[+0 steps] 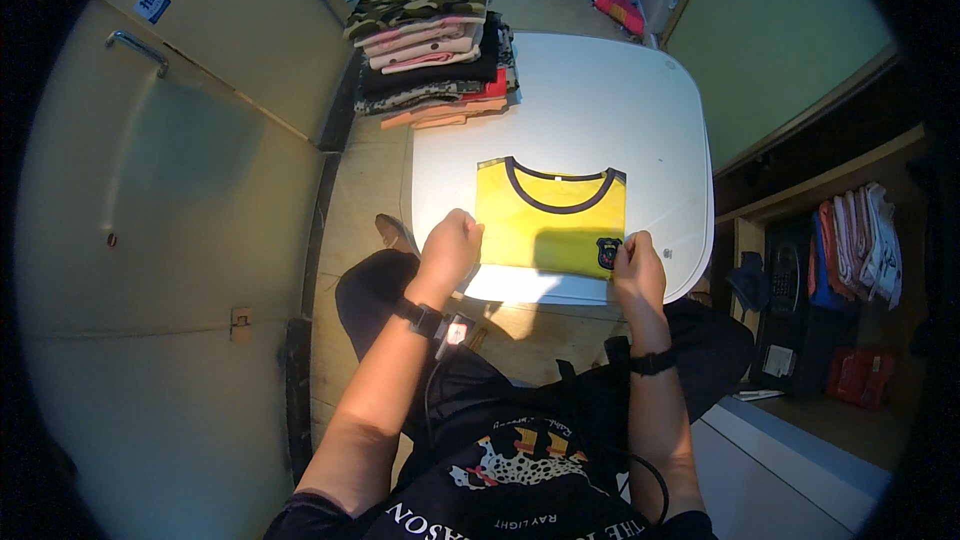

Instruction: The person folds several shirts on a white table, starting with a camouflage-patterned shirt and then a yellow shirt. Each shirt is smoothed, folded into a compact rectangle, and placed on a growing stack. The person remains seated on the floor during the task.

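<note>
A folded yellow T-shirt (555, 236) lies flat on a white table (600, 112), its dark-trimmed round neckline facing away from me. A dark shield-shaped badge (608, 253) sits near its lower right corner. My left hand (452, 246) is curled at the shirt's left edge, fingers closed on it. At the right edge, beside the badge, my right hand (641, 266) pinches the cloth between thumb and fingers. The fingertips of both hands are partly hidden. Shadow falls across the lower part of the shirt.
A tall stack of folded clothes (435, 45), camouflage on top, stands at the table's far left corner. A door (172, 202) with a metal handle is on the left. On the right, a shelf holds folded clothes (855, 240) and a telephone (785, 277). A broom (622, 7) stands behind.
</note>
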The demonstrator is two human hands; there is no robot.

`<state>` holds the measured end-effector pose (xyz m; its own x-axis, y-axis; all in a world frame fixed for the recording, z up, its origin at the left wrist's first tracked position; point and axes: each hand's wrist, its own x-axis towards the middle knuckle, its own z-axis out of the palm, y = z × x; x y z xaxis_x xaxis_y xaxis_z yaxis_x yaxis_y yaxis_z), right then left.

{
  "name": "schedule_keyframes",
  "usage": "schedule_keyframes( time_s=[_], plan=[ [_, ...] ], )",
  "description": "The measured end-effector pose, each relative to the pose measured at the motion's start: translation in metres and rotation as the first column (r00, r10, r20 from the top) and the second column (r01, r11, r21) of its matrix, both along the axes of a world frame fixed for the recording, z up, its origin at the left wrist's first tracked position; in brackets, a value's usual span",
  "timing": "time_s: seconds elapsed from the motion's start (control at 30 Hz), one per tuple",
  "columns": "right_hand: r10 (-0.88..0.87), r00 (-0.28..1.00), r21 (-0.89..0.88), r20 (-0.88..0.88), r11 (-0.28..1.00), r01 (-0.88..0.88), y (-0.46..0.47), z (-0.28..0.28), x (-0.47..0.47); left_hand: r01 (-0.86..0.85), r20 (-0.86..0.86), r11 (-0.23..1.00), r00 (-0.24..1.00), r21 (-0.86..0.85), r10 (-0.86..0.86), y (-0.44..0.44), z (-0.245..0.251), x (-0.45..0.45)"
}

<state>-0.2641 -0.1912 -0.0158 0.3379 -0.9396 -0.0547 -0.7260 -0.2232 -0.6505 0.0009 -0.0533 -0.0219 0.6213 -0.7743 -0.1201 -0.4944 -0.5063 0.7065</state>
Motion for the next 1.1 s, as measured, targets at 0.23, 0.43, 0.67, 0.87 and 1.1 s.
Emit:
schedule_keyframes(
  time_s=[0.23,0.43,0.67,0.87,1.1],
  plan=[
    [0.129,0.991,-0.270,0.038,0.956,-0.114,0.001,0.010,0.013,0.084,0.377,0.977,0.926,-0.196,-0.004,-0.011,0.018,-0.015],
    [0.226,0.961,-0.369,-0.162,0.889,-0.272,-0.005,-0.005,0.058,0.258,0.578,0.965,0.794,-0.039,-0.189,-0.040,0.001,-0.047],
    [0.179,0.914,-0.325,-0.365,0.895,-0.305,-0.007,-0.020,0.063,0.231,0.487,0.970,0.840,0.077,-0.239,-0.046,-0.008,-0.044],
    [0.159,0.933,-0.435,-0.323,0.851,-0.295,-0.004,-0.025,0.061,0.251,0.476,0.962,0.837,0.104,-0.270,-0.044,-0.012,-0.040],
    [0.147,0.943,-0.457,-0.299,0.845,-0.277,-0.003,-0.025,0.064,0.289,0.471,0.956,0.838,0.048,-0.276,-0.044,-0.018,-0.035]
  ],
)
